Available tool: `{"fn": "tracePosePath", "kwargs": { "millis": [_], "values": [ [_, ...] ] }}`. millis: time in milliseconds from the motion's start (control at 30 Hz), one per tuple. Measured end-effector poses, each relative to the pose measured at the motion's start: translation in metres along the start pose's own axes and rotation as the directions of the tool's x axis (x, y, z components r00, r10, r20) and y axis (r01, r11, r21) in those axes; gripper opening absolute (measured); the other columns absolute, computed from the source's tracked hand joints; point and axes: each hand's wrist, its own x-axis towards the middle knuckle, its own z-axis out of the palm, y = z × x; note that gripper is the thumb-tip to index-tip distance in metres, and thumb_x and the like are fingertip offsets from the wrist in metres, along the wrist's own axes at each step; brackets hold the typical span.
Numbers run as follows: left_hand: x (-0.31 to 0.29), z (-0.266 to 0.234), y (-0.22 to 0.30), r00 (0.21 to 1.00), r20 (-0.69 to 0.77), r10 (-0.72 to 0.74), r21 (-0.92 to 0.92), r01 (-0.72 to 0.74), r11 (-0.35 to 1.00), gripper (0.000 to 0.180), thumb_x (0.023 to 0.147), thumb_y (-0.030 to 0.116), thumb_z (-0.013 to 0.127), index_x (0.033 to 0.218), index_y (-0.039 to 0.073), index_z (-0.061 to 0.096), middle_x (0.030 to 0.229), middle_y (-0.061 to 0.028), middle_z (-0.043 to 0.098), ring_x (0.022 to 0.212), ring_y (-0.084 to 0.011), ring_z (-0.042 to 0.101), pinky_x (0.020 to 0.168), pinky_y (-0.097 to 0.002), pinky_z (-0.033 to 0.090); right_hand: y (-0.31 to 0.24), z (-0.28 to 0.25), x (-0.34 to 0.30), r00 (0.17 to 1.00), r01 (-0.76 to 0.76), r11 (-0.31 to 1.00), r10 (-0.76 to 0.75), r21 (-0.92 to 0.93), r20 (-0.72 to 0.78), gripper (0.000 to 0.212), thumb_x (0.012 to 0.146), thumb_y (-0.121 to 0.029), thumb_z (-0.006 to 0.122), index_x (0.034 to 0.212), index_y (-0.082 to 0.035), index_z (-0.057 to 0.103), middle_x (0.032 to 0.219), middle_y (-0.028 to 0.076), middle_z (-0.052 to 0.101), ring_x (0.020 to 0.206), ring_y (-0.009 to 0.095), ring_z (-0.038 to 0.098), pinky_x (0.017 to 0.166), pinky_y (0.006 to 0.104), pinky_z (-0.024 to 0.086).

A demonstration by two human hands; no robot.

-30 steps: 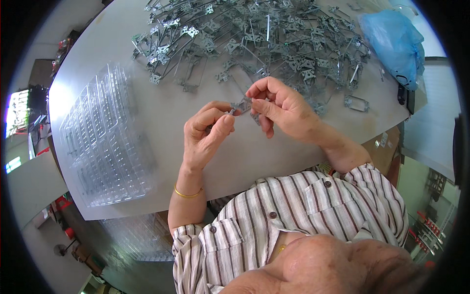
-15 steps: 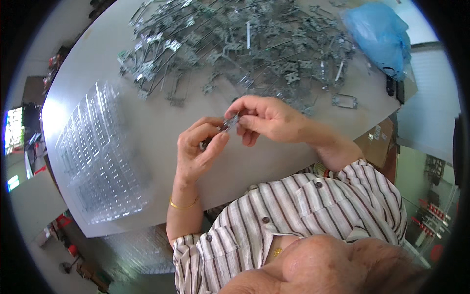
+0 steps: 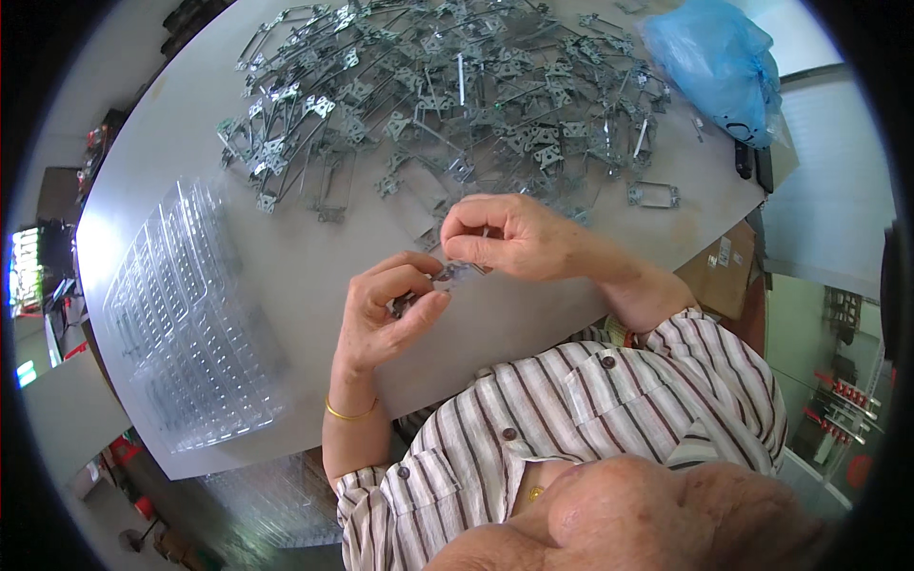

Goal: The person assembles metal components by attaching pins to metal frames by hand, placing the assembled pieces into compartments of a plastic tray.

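Small metal piece, grey: above the worktop, in the left hand, gripped between thumb and fingers; its outline is partly covered, and a darker part in the palm is hard to make out. Right hand: thumb and forefinger together just beside the piece; cannot tell what they grip. Heap of metal brackets: beyond, cut off at top. Blue plastic bag: far right, contents hidden.
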Motion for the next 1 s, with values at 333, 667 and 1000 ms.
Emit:
{"fn": "tracePosePath", "kwargs": {
  "millis": [333,667,1000],
  "values": [
    [0.000,0.004,-0.013,0.984,-0.043,-0.171,-0.429,0.137,0.893,0.027,0.095,0.019,0.066,0.079,-0.002,0.063,0.093,-0.0120,0.069,0.064,-0.0111,0.053,0.056,-0.0248,0.041,-0.001,-0.004,0.002,0.954,0.123,0.939,-0.023,0.322,-0.299,0.016,0.101,-0.019,0.063,0.104,-0.004,0.058,0.085,0.004,0.067,0.070,0.008,0.065,0.057,0.0209,0.051],
    [0.001,0.002,-0.018,0.970,-0.116,-0.215,-0.636,0.093,0.766,0.035,0.102,0.025,0.056,0.077,0.000,0.058,0.096,-0.0221,0.068,0.058,-0.0147,0.052,0.052,-0.0251,0.040,0.021,0.018,0.005,0.790,0.468,0.833,-0.544,-0.295,-0.282,0.016,0.093,-0.003,0.069,0.104,-0.003,0.058,0.096,0.008,0.071,0.082,0.016,0.072,0.069,0.0271,0.059],
    [0.001,0.006,-0.022,0.989,-0.099,-0.111,-0.568,0.036,0.822,0.029,0.102,0.024,0.060,0.099,-0.004,0.069,0.088,-0.0095,0.068,0.063,-0.0098,0.056,0.054,-0.0234,0.043,0.022,0.021,0.010,0.604,0.499,0.506,-0.785,-0.703,-0.136,0.022,0.083,-0.001,0.076,0.098,-0.006,0.060,0.088,0.009,0.068,0.074,0.026,0.069,0.059,0.0348,0.055]
  ]
}}
